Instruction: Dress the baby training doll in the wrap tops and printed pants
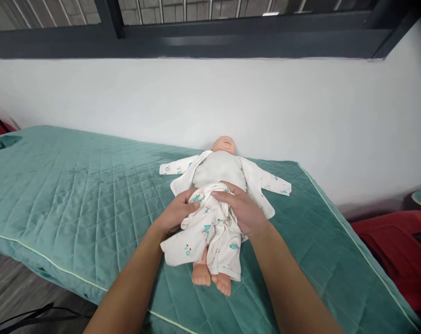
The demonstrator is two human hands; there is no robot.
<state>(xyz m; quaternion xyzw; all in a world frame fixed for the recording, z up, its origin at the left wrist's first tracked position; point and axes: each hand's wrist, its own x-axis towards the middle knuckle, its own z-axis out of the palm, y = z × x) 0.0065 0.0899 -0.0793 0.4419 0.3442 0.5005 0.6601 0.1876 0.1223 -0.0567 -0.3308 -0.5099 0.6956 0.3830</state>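
Note:
A baby doll (224, 144) lies on its back with its feet toward me. An open white patterned jacket (257, 185) covers its arms, and its pale torso (219, 169) shows between the flaps. White printed pants (213, 232) are on its legs, with both bare feet sticking out below. My left hand (178, 211) grips the pants' cloth at the doll's hip, thumb on top. On the other side, my right hand (243, 208) pinches the bunched waist, its thumb over the fabric.
The doll rests on a green quilted bed cover (92, 195) against a white wall (196, 102). A red bag (398, 250) is at the right. Black straps (40, 315) lie at the lower left. A dark window frame (231, 39) runs above.

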